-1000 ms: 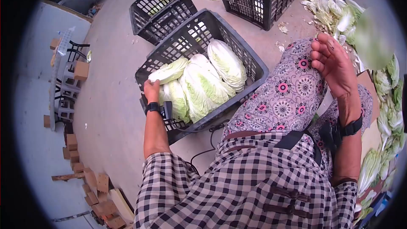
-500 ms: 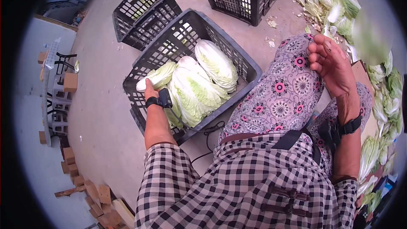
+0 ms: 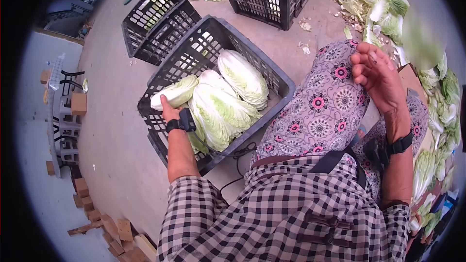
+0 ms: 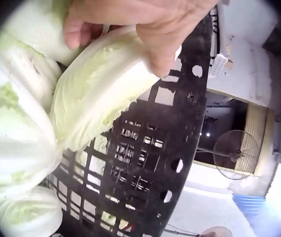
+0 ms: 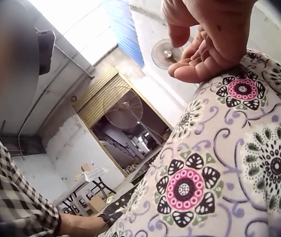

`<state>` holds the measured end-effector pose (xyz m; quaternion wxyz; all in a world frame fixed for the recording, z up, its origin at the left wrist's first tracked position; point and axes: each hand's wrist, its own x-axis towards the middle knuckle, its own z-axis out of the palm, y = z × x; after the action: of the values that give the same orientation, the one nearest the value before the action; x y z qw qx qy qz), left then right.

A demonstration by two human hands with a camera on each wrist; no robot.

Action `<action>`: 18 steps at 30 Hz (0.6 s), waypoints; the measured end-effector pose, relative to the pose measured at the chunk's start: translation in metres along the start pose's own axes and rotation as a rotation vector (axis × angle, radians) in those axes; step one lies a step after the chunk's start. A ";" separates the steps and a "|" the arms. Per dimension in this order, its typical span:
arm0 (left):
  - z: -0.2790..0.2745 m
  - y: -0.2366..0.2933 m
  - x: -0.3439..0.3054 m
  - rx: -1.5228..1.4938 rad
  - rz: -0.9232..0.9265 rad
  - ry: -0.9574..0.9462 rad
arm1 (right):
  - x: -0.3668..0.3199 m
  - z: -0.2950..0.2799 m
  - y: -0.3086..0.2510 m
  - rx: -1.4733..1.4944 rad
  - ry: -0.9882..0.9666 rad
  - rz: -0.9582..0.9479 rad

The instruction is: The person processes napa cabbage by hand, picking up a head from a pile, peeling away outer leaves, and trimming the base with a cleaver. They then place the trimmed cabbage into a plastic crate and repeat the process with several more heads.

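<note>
While the left hand [image 3: 169, 109] grips a pale cabbage [image 3: 177, 91] (green-tipped), the right hand [image 3: 378, 75] rests slack.

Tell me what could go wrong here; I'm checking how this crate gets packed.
1. The left grip holds the cabbage only by one end, against the crate wall; it might slip or bruise.
2. The cable looped at the crate's rim could snag.
</note>
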<state>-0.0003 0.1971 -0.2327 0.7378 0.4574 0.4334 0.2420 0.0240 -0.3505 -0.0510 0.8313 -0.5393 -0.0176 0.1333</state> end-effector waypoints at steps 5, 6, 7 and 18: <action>0.045 0.014 -0.026 0.075 0.367 0.031 | -0.006 -0.003 -0.001 -0.004 0.002 0.012; 0.060 0.027 -0.049 0.059 0.432 -0.013 | -0.007 -0.004 -0.001 -0.004 0.001 0.016; 0.068 0.039 -0.056 0.001 0.461 -0.106 | -0.008 -0.004 0.000 -0.003 0.000 0.018; 0.199 0.101 -0.252 0.178 0.570 -1.102 | -0.027 -0.004 -0.015 -0.249 0.068 -0.345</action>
<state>0.0475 -0.0384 0.0024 0.7184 0.6724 -0.1313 0.1208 0.0015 -0.3665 -0.0367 0.7689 -0.6310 -0.0981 -0.0324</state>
